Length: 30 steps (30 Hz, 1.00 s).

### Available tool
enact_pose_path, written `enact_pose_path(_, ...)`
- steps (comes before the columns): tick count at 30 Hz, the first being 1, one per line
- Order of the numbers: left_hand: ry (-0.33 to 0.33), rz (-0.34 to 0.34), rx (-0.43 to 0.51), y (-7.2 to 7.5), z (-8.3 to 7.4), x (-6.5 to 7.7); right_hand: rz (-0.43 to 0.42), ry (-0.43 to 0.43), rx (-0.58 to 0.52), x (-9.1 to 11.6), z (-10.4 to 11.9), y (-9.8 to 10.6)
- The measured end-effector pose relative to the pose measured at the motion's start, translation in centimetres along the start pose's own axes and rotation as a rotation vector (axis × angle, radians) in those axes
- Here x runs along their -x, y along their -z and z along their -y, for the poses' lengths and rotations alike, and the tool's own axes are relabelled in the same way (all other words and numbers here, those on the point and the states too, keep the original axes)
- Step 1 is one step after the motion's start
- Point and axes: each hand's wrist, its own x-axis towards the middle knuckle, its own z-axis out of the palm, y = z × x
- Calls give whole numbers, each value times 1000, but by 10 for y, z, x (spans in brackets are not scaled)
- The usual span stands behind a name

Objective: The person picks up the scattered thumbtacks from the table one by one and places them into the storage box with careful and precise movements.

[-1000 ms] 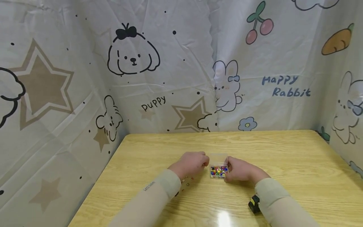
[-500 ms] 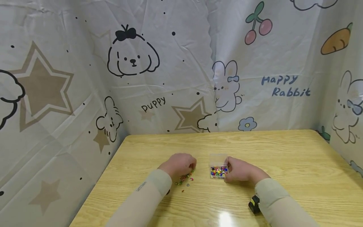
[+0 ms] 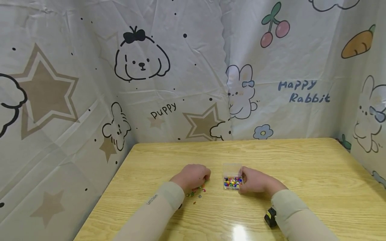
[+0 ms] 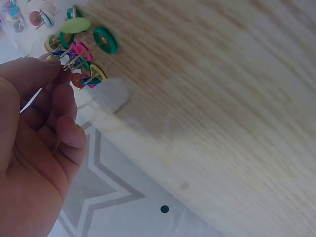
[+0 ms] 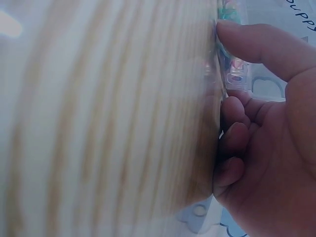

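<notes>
My left hand (image 3: pixel 193 176) is low over a small heap of colourful thumbtacks (image 3: pixel 193 193) left of the box. Up close in the left wrist view, its thumb and forefinger pinch at the edge of the thumbtack heap (image 4: pixel 81 51), the other fingers curled; which tack they hold is hidden. My right hand (image 3: pixel 258 180) grips the right side of a small clear plastic box (image 3: pixel 232 169), thumb at the near side and fingers behind. The box's lid stands open toward the back, and many-coloured thumbtacks (image 3: pixel 233 182) fill its bottom. The right wrist view shows the thumb (image 5: pixel 242 39) against the box.
The light wooden table (image 3: pixel 301 160) carries the box and the loose tacks. A few single tacks lie nearer me, apart from the heap. A black and yellow device (image 3: pixel 270 217) sits at my right sleeve. A printed curtain (image 3: pixel 193 67) encloses the table's back and sides.
My left hand has gone from beside the box leftward to the heap, uncovering more tacks, then shifted slightly right. My right hand and the box have stayed in place.
</notes>
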Motion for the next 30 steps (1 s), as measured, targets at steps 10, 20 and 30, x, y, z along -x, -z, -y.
enact_pose_path(10,-7,-46,-20,1,-2,-3,-3,-1,0,1,2,1)
enact_pose_path(20,-120,-123,-24,10,-33,-16,-12,-24,24,-1,-1,0)
enact_pose_path(30,-176,-144,-129,9,-58,-24,-16,-26,18,-1,2,-1)
